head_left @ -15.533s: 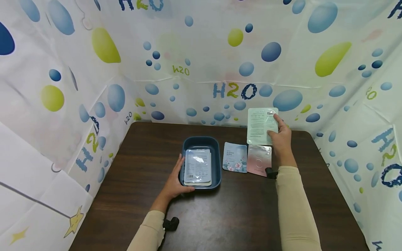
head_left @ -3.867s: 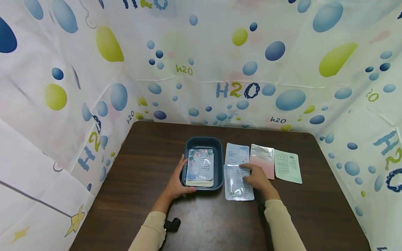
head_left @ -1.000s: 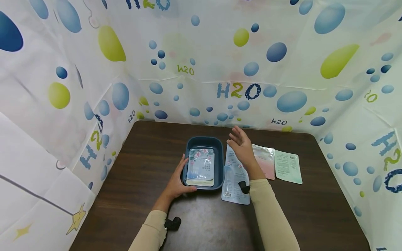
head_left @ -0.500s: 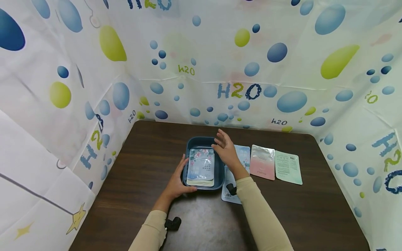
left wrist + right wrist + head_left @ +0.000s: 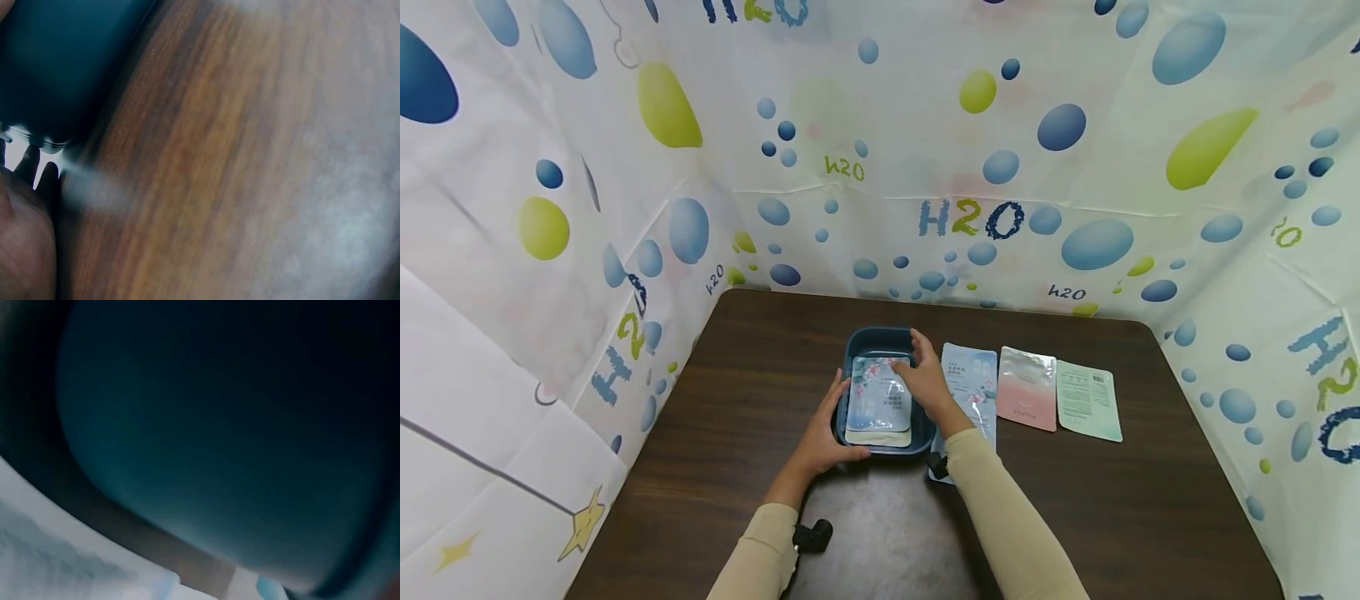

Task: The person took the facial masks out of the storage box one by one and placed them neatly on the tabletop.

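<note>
1. Left hand (image 5: 820,437) on the near left corner of the blue tray (image 5: 882,340): fingers straight along the left side, thumb stretched along the near edge, the hand spread rather than clenched!
2. Right hand (image 5: 927,385) over the tray's right rim, thumb and fingers parted; the thumb tip is at the upper right of the floral blue packet (image 5: 880,396), and whether it presses or only hovers, I cannot tell.
3. That packet lies flat, printed side up, inside the tray, with the edge of a pale packet (image 5: 876,437) peeking out beneath it on the near side.
4. Just right of the tray, another blue packet (image 5: 968,375) lies on the dark wooden table (image 5: 760,375); a corner of a light blue packet (image 5: 942,479) shows nearer the person, mostly behind the right sleeve (image 5: 1000,500).
5. Then comes the silver-and-pink packet (image 5: 1027,392), and just beside it, furthest right, the pale green packet (image 5: 1088,400) with its lines of text.
6. Over to the wrists: the left view gives blurred wood grain and the tray's outer wall; the right view is nearly filled by dark teal.
</note>
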